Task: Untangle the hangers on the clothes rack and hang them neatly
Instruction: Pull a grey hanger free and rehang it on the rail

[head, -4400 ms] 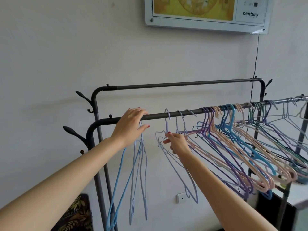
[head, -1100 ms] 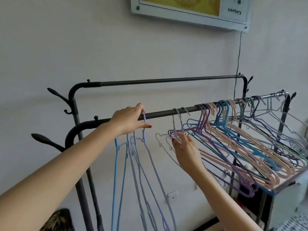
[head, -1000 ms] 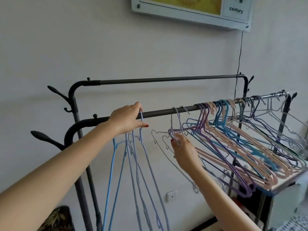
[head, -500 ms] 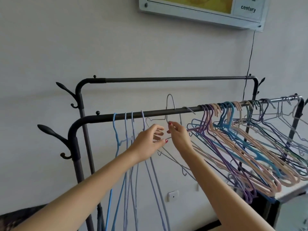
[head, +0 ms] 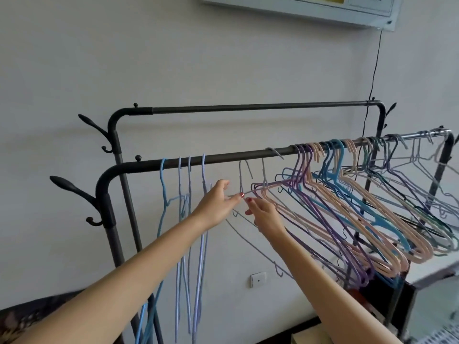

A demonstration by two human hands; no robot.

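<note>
A dark metal clothes rack has a near rail (head: 223, 157) and a higher far rail (head: 248, 108). Several thin blue and lilac wire hangers (head: 183, 184) hang straight at the rail's left end. A tangled mass of purple, peach and blue hangers (head: 347, 194) crowds the right part. Just below the rail's middle, my left hand (head: 218, 202) and my right hand (head: 263, 212) pinch a thin grey wire hanger (head: 250, 239). Its hook (head: 244, 167) is off the rail. A second grey hook rises beside it.
Hook-shaped pegs (head: 72, 189) stick out from the rack's left posts. A framed panel (head: 298, 6) hangs on the wall above, with a black cable (head: 372, 70) running down behind the rack. A wall socket (head: 258, 279) sits low. A white surface (head: 437, 271) lies under the tangled hangers.
My left hand left the rail and the hung lilac hangers and came over to the grey wire hanger. Both hands now pinch it, and its hook has dropped below the rail.
</note>
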